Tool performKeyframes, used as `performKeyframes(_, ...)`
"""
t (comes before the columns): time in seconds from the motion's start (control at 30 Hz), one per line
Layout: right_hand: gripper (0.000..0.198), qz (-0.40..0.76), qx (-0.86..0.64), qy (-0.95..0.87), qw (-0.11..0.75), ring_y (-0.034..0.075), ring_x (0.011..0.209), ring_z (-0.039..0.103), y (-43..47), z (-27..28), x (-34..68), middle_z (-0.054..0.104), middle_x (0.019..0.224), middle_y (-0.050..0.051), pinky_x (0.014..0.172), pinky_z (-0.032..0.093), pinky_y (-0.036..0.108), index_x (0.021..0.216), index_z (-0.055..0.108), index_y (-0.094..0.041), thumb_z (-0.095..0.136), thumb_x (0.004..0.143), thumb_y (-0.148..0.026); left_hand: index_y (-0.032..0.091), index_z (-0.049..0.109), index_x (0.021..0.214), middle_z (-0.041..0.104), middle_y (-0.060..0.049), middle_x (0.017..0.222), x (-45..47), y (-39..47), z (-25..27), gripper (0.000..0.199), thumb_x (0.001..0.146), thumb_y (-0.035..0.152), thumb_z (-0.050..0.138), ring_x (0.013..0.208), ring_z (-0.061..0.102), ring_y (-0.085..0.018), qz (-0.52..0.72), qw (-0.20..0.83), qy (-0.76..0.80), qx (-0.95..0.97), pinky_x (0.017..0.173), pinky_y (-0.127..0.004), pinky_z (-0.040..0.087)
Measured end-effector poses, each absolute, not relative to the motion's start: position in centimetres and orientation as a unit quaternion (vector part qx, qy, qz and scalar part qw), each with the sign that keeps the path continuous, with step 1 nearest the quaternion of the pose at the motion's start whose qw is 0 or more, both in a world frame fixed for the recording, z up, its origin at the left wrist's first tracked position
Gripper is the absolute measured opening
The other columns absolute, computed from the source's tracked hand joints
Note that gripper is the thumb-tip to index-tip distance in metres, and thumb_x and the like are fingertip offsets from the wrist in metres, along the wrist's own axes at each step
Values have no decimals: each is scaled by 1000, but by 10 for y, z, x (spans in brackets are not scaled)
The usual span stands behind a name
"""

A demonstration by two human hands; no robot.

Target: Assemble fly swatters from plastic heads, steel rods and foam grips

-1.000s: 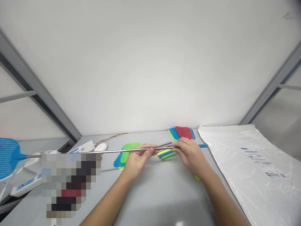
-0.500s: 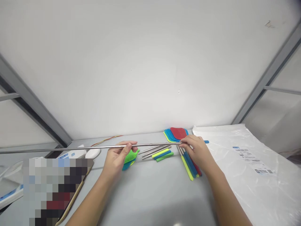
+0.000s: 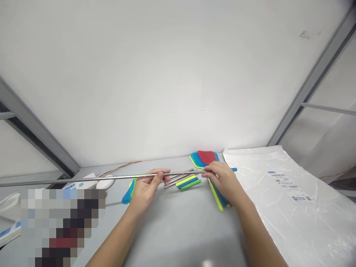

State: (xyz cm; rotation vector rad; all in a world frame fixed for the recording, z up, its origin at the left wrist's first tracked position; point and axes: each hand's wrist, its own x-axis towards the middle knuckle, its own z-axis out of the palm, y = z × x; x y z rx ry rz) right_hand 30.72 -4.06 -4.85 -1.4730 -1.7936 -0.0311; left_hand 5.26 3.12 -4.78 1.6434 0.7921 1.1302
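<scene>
A long, thin telescopic metal rod [image 3: 111,178] runs level above the table and leaves the view at the left edge. My left hand [image 3: 146,191] is closed around its middle, thumb on top. My right hand [image 3: 222,180] pinches its thin right end between thumb and fingertips. Beneath the rod lie several short metal rods with yellow, blue and green grips [image 3: 189,181]. Below my right hand, more yellow and blue handles [image 3: 216,196] are partly hidden. Green and blue perforated flaps, like fly swatter heads [image 3: 128,193], lie behind my left hand.
A stack of red and blue flaps [image 3: 207,157] lies against the white wall. White plastic packaging with a label [image 3: 264,196] covers the right side. At left are a power strip [image 3: 83,181], a white rounded object [image 3: 105,183], thin wires [image 3: 119,168] and a blurred-out patch.
My left hand has moved right, closer to my right hand, and less rod shows between them. The whole view has shifted slightly.
</scene>
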Motion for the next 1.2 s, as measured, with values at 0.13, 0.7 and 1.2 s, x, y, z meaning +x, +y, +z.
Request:
performKeyframes(0.13, 10, 0, -592, -696, 405, 15, 78, 55, -41, -50, 315, 62, 78, -2, 75, 36, 31, 84, 63, -24, 56, 90, -29, 17, 68, 99, 67, -6, 74, 49, 33, -51, 31, 87, 43, 55, 76, 61, -19, 458, 487, 317, 673, 73, -31, 45)
performKeyframes(0.7, 11, -137, -697, -612, 349, 21, 93, 55, -37, -67, 337, 64, 94, 3, 89, 32, 40, 93, 63, -24, 54, 86, -24, 15, 68, 94, 62, -3, 73, 33, 53, -52, 30, 84, 43, 59, 65, 56, -14, 553, 530, 325, 555, 72, -29, 45)
performKeyframes(1.2, 25, 157, -580, -395, 694, 18, 79, 53, -79, -88, 208, 53, 89, 5, 71, 46, 32, 102, 51, -21, 51, 88, -42, 13, 66, 98, 70, -11, 89, 66, 20, -61, 38, 83, 47, 59, 65, 65, -16, 467, 595, 286, 589, 76, -34, 50)
